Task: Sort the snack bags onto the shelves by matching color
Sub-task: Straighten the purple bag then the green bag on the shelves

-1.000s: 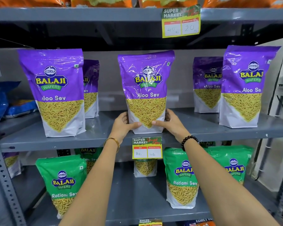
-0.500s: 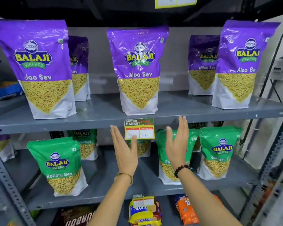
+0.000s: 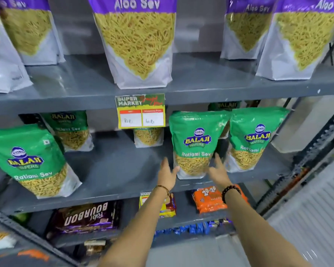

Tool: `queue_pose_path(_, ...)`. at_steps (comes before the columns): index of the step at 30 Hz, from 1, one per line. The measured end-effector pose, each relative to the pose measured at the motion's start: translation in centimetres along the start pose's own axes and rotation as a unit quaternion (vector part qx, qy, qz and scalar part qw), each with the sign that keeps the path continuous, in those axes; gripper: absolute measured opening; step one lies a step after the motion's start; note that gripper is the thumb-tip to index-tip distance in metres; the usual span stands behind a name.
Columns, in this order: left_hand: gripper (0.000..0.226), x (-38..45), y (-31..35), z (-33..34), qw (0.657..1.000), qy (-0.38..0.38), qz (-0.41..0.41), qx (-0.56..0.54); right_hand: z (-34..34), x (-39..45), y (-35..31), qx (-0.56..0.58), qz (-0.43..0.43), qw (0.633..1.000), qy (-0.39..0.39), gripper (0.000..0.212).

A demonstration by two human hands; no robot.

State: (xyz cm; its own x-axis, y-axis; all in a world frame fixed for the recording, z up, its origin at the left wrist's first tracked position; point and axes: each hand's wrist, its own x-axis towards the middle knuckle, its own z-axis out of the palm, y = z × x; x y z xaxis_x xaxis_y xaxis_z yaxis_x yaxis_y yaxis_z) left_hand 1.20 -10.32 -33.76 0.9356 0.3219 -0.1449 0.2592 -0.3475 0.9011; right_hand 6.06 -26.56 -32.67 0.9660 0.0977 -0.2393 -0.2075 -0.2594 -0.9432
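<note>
Change since half a second ago: both hands have dropped from the upper shelf edge to the middle shelf [image 3: 123, 182]; the view has tilted down, cutting off the tops of the purple bags.

Left hand [image 3: 167, 175]: fingers spread, thumb touching the lower left edge of the green bag [image 3: 197, 143]. Gold bangle at the wrist.
Right hand [image 3: 219, 173]: fingers spread, just beside the bag's lower right corner; contact cannot be told. Black bead bracelet at the wrist.

Upper shelf [image 3: 201, 81]: purple bags, the middle one [image 3: 138, 45] upright near the front edge, others to either side.
Price tag [image 3: 140, 111]: hangs from the upper shelf's front edge.
Middle shelf: green bag upright near the front, second green bag [image 3: 255, 137] just to its right, a tilted one [image 3: 32, 160] at far left, more behind.
Lower shelf: brown Bourbon pack [image 3: 85, 218], yellow pack [image 3: 170, 207], orange pack [image 3: 208, 201].
</note>
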Motion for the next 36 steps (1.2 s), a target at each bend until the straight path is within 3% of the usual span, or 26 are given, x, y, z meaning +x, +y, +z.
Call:
queue_pose_path(4, 0.059, 0.5, -0.8, 0.0, 0.999, -0.043, 0.001, -0.032, 1.3, 0.7, 0.5, 0.056, -0.016, 0.998, 0.005, 0.079)
queue_pose_path(10, 0.036, 1.0, -2.8, -3.6, 0.999, 0.035, -0.012, -0.024, 4.9, 0.7, -0.2, 0.042, -0.039, 0.998, -0.018, 0.064)
queue_pose_path(13, 0.041, 1.1, -3.8, -6.3, 0.995, 0.081, -0.035, -0.038, 7.2, 0.7, -0.6, 0.031, -0.057, 0.997, -0.051, 0.061)
queue_pose_path(20, 0.043, 0.1, -5.6, -9.6, 0.989, 0.108, -0.067, -0.082, 10.9, 1.1, -0.5, -0.008, -0.09, 0.992, -0.084, 0.046)
queue_pose_path(27, 0.047, -0.7, -5.1, -10.1, 0.992, 0.083, -0.054, -0.084, 10.7, 1.9, -0.8, 0.018, -0.05, 0.991, -0.123, 0.047)
queue_pose_path(36, 0.049, -1.4, -5.1, -10.6, 0.991, 0.078, -0.065, -0.085, 10.6, 1.2, -0.7, 0.004, -0.045, 0.992, -0.118, 0.049)
